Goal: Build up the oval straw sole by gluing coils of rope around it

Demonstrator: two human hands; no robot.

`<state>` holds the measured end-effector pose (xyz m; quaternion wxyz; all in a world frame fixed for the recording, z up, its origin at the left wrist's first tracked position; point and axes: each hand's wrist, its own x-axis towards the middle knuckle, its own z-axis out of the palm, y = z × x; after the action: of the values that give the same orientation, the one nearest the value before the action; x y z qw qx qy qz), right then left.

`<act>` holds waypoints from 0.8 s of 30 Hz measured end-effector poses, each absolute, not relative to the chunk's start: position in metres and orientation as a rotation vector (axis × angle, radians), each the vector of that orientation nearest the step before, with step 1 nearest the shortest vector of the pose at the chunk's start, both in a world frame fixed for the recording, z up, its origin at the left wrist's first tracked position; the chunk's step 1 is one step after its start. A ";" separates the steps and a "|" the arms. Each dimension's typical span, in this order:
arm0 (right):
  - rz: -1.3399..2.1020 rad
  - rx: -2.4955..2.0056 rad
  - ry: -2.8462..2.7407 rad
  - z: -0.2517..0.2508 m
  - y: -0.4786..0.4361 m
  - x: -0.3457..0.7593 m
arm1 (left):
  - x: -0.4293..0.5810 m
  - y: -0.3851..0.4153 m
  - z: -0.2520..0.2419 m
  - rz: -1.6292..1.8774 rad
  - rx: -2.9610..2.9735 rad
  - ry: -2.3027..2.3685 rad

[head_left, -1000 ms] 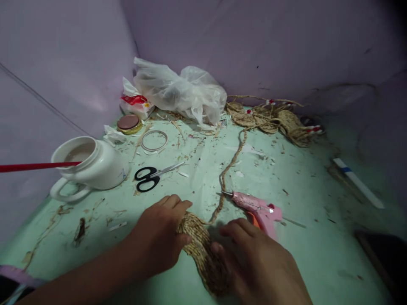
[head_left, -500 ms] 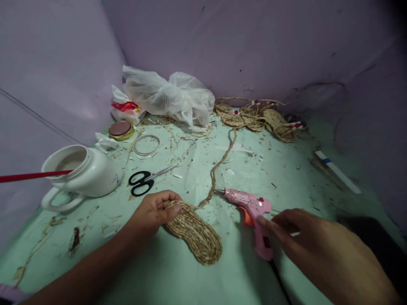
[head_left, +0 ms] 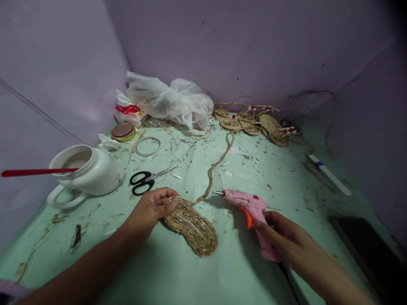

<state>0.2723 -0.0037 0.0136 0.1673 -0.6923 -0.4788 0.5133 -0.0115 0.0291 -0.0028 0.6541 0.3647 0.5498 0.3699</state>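
My left hand point(head_left: 155, 209) pinches one end of a sole-shaped piece of coiled straw braid point(head_left: 193, 228), thumb on top. From that end a loose straw braid point(head_left: 211, 171) runs away across the table towards the back. My right hand point(head_left: 282, 237) has its fingers around the handle of a pink glue gun point(head_left: 246, 201) with an orange trigger and a metal nozzle. The nozzle points left, close to the loose braid but apart from it. A dark cord trails from the bottom of the handle.
Black-handled scissors point(head_left: 143, 182) lie left of centre, beside a white jug point(head_left: 104, 173) with a red stick point(head_left: 34, 172). At the back are a plastic bag point(head_left: 171, 101) and beaded straw pieces point(head_left: 244, 123). A dark flat object point(head_left: 365, 250) and a white strip point(head_left: 330, 174) lie right.
My right hand has closed around the glue gun's handle, and the gun is tilted up slightly. My left hand still holds the straw sole; the whole view has shifted a little.
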 end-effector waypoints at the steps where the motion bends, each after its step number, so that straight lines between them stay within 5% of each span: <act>1: 1.557 -1.868 -1.250 0.014 -0.006 0.274 | -0.011 0.029 -0.003 0.842 0.821 1.245; 7: 1.926 -1.353 -0.848 0.017 -0.010 0.271 | -0.012 0.030 -0.003 0.860 0.799 1.239; 24: 1.588 -1.443 -1.194 -0.009 -0.023 0.257 | -0.020 0.031 -0.015 0.859 0.796 1.297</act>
<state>0.2571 -0.0229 -0.0086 0.3366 -0.5534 -0.4579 0.6089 -0.0196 0.0309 -0.0146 0.6421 0.3492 0.5690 0.3770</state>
